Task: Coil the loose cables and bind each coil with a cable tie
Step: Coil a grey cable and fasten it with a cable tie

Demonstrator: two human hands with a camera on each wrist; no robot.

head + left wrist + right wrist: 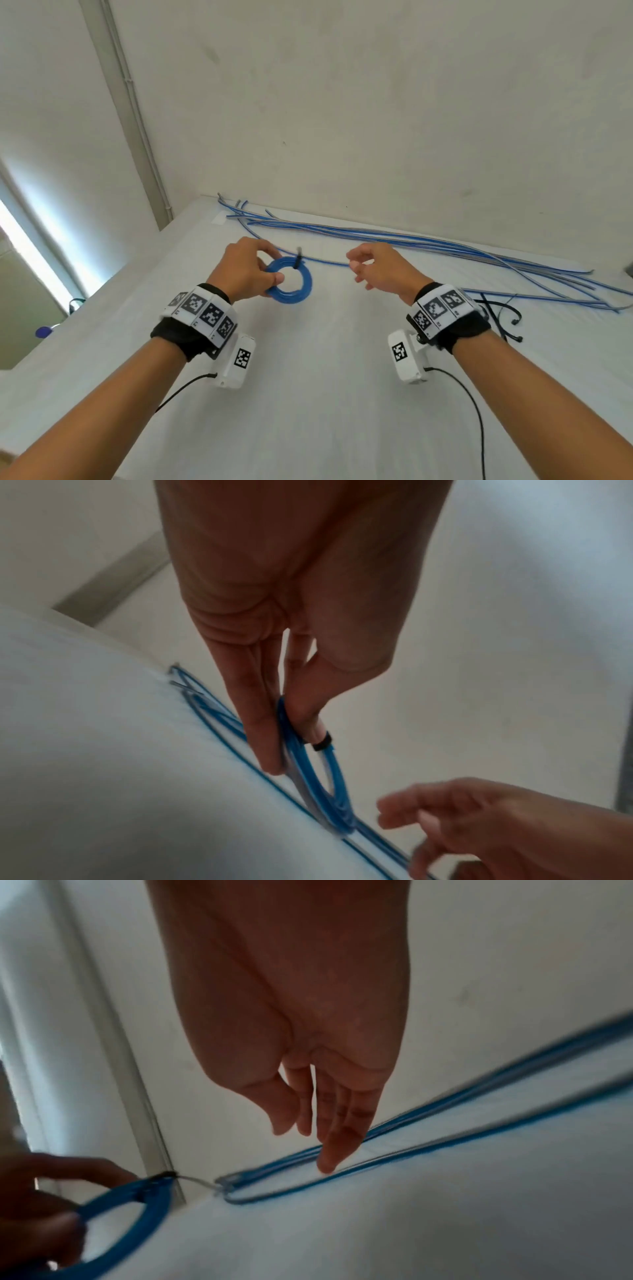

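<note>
A blue cable coil (297, 285) is held upright just above the white table (308, 394). A black cable tie (298, 261) binds its top. My left hand (274, 267) pinches the coil's left side, thumb through the ring. In the left wrist view the left hand (294, 750) grips the coil (318, 783) just below the tie (322, 744). My right hand (356, 270) hovers to the right of the coil with relaxed fingers and holds nothing. The right wrist view shows my right hand (304, 1148) above the loose blue cables (445, 1137), and the coil (143, 1204) at the lower left.
Several loose blue and grey cables (428, 241) lie along the wall at the back of the table. Spare black cable ties (500, 315) lie at the right beside my right wrist. The table's left edge drops away; a small blue object (44, 331) sits below it.
</note>
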